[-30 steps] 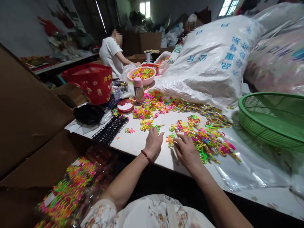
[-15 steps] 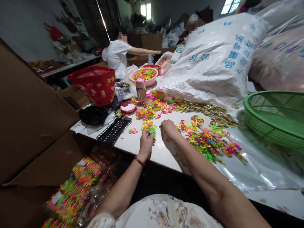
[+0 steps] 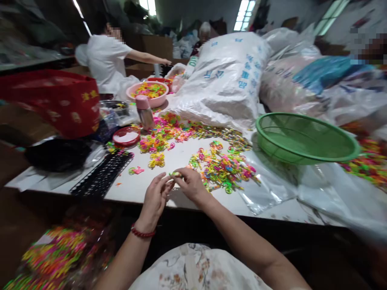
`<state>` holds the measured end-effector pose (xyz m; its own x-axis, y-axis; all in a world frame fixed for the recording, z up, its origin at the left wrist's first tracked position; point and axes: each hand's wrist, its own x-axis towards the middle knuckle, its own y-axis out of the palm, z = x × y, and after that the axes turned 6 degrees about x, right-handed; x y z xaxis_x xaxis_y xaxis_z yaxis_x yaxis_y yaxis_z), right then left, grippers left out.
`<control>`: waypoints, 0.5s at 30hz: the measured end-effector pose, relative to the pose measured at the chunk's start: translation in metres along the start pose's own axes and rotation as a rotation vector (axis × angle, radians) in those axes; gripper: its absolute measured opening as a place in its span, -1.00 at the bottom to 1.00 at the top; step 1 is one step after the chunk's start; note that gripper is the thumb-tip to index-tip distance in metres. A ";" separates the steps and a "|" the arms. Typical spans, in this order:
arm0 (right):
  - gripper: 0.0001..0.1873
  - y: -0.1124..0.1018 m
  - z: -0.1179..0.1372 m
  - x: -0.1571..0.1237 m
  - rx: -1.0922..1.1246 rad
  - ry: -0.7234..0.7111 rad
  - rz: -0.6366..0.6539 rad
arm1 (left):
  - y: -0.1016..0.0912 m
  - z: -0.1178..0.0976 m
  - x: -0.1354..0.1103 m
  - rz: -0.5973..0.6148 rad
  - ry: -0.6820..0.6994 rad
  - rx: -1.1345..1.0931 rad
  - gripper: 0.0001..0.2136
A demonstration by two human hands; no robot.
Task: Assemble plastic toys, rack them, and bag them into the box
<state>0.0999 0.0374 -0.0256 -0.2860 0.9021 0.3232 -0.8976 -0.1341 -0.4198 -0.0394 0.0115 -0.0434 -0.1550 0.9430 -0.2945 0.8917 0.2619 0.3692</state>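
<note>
Head view, from the left: I see a black rack (image 3: 101, 177) on the desk (image 3: 178, 154), then my left hand (image 3: 155, 198) and right hand (image 3: 191, 186), fingers of both pinching one small green piece (image 3: 175, 174) over the desk, colourful pile (image 3: 223, 169) just right.

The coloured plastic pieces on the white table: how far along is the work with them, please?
Done, it seems: a clear bag at the lower left of the view is already full of bright pieces. In hand: the left hand and right hand pinch one small green piece together. Left: a big loose pile just beyond the right hand, and more strewn toward the pink basin, so most seems undone.
</note>
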 end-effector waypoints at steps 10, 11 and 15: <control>-0.68 0.017 0.009 -0.054 -0.007 -0.042 0.055 | 0.009 0.010 -0.003 -0.053 0.021 0.089 -0.63; -0.71 0.015 0.009 -0.055 0.053 0.037 0.010 | 0.009 0.011 -0.004 -0.058 0.049 0.111 -0.63; -0.72 0.003 0.000 -0.052 0.175 0.257 0.012 | 0.011 0.011 -0.011 -0.014 0.036 0.199 -0.61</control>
<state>0.1120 -0.0099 -0.0443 -0.2222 0.9713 0.0849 -0.9452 -0.1933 -0.2629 -0.0230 0.0016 -0.0457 -0.1803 0.9472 -0.2651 0.9553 0.2328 0.1824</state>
